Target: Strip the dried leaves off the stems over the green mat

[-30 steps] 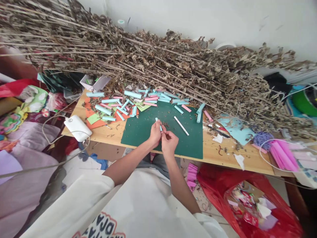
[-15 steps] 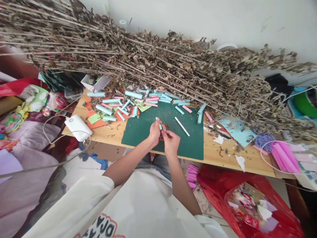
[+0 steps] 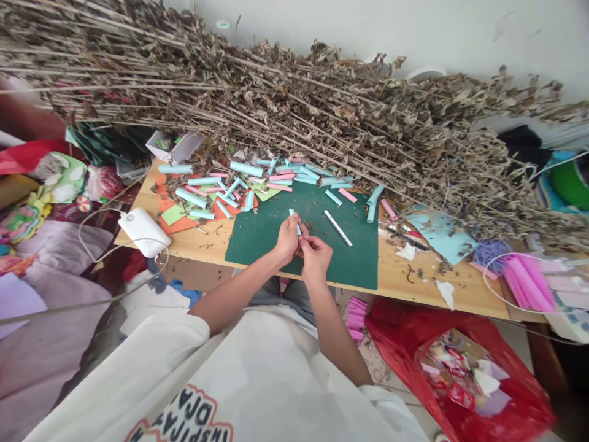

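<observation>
My left hand (image 3: 288,237) is closed round a light blue paper roll (image 3: 291,212), whose upper end pokes out above the fingers. At the roll's lower end, the fingertips of my right hand (image 3: 316,256) pinch it; the fingers cover most of it. Both hands are close together over the near part of a green cutting mat (image 3: 353,263). A thin white stick (image 3: 338,228) lies on the mat to the right of my hands. Farther back, several blue paper rolls (image 3: 247,169) and pink paper rolls (image 3: 348,194) lie scattered.
A large heap of dried stems (image 3: 294,104) spans the table's back. On the left sits a white power bank (image 3: 144,232) with a cable. A black pen (image 3: 408,238) and paper scraps lie right. Below the table's right edge hangs a red plastic bag (image 3: 400,344) of scraps.
The camera view has shifted slightly. Both hands keep hold of the blue paper roll over the mat, with only small finger movement.
</observation>
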